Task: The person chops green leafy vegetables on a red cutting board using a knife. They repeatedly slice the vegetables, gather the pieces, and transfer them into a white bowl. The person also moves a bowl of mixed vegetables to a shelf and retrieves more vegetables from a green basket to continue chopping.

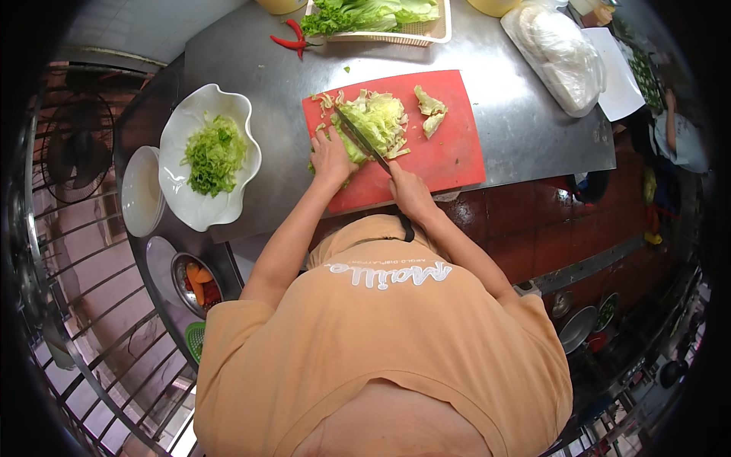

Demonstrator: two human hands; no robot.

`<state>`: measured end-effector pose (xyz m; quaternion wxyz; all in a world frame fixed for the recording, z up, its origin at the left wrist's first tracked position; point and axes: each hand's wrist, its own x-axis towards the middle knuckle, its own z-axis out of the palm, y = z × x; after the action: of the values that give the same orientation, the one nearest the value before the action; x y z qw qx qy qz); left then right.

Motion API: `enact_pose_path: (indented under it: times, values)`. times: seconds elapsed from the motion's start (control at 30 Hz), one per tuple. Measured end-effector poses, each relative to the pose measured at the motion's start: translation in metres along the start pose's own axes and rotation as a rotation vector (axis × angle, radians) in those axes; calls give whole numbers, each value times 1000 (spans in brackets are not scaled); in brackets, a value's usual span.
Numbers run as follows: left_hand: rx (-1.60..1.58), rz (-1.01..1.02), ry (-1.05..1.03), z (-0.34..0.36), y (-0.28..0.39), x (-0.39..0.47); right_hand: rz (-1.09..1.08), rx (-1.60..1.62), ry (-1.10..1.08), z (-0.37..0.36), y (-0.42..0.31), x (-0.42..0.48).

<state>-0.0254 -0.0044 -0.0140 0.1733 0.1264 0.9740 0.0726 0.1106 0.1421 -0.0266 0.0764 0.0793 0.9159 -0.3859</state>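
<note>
On a red cutting board [451, 154], my right hand [410, 191] grips the handle of a kitchen knife [360, 137]. The blade lies slantwise between a bunch of lettuce [349, 147] and a heap of shredded lettuce [380, 120]. My left hand [331, 155] presses on the bunch, to the left of the blade, its fingertips close to the knife. A few loose lettuce pieces [432, 111] rest on the right part of the board. Left of the board stands a white wavy-rimmed bowl [243, 197] holding cut lettuce [216, 154].
Behind the board are a plastic basket [420, 39] of lettuce leaves and red chillies [294, 41]. A plastic-wrapped bundle [557, 60] lies at the back right. Stacked white plates [140, 191] and a metal colander [181, 268] stand at the left. Another person [679, 134] is at the far right.
</note>
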Motion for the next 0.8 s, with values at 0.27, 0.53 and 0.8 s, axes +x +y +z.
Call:
enact_pose_path:
  times: [0.27, 0.53, 0.8]
  values:
    - [-260, -32, 46, -4, 0, 1, 2, -162, -50, -21, -24, -43]
    - [22, 7, 122, 56, -16, 22, -18, -160, -70, 10, -2, -17]
    - [-267, 92, 183, 19, -14, 8, 67, 26, -69, 4, -6, 4]
